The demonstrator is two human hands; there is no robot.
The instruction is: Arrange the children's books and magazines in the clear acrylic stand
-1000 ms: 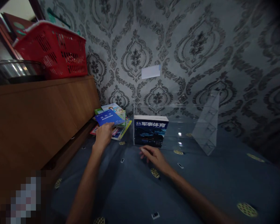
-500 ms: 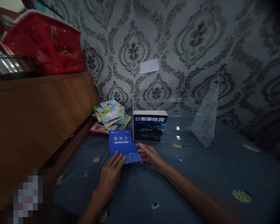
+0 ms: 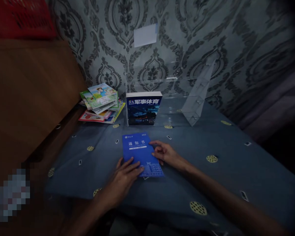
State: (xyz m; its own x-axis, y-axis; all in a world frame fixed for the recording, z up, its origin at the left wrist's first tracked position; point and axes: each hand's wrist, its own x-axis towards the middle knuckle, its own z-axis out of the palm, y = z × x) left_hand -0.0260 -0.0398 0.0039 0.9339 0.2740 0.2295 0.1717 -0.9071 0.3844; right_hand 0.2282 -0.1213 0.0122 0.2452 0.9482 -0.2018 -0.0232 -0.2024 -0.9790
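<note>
A blue booklet [image 3: 137, 155] with white Chinese lettering lies on the cloth-covered table, cover up. Across its lower left part lies my left hand [image 3: 124, 177], open, fingers spread on the cover and thumb by the left edge. My right hand [image 3: 168, 154] is at the booklet's right edge. Its index finger reaches onto the cover and the other fingers bend loosely, apart from one another. Behind the booklet, a thick dark blue book [image 3: 144, 109] stands upright at the left end of a clear acrylic rack [image 3: 196, 98].
Children's books [image 3: 103, 101] lie in an uneven pile left of the rack. A wooden cabinet [image 3: 31, 85] with a red basket [image 3: 22, 19] on top borders the left side. The patterned wall [image 3: 152, 68] rises behind, with a white paper [image 3: 145, 35] on it. The table's front edge is near my forearms.
The blue booklet has come nearer to me, away from the book pile and rack, and now lies straighter. Both hands have moved with it. My view has tilted down.
</note>
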